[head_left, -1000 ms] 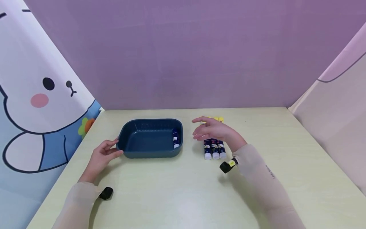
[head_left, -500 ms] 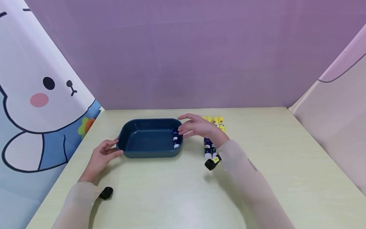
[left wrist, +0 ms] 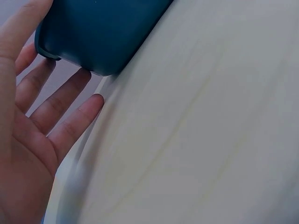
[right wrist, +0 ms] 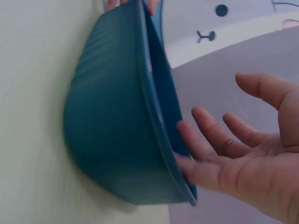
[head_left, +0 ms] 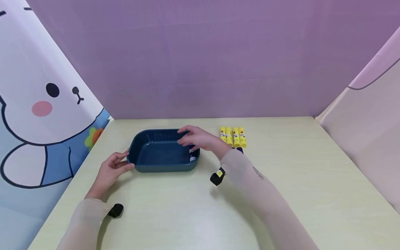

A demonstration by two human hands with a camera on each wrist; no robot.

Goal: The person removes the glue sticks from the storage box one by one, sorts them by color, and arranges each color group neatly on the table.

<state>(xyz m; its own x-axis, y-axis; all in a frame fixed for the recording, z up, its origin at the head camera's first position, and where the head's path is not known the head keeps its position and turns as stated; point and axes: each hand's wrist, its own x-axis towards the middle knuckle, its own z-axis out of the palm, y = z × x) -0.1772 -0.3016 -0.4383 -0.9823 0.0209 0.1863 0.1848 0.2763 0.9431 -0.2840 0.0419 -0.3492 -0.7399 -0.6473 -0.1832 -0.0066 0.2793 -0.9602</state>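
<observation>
My left hand (head_left: 110,170) holds the left end of a dark teal baking dish (head_left: 162,168), thumb at its front corner. In the left wrist view, fingertips touch the wall of the dish (left wrist: 112,32). My right hand (head_left: 198,138) hovers over the dish's right end, fingers loosely bent. The right wrist view shows that hand (right wrist: 247,149) with nothing in it, fingers spread near the rim. Below it, a navy glue stick (head_left: 192,154) lies inside the dish along the right wall, partly hidden by the hand.
Several yellow glue sticks (head_left: 232,136) lie in a row right of the dish. Navy ones (head_left: 240,150) lie just in front of them, mostly covered by the right forearm. A purple backdrop (head_left: 212,69) rises behind the table (head_left: 175,208).
My right hand has moved left, from above the glue sticks to over the dish's right end. The yellow row is now uncovered. The left hand and dish stay put.
</observation>
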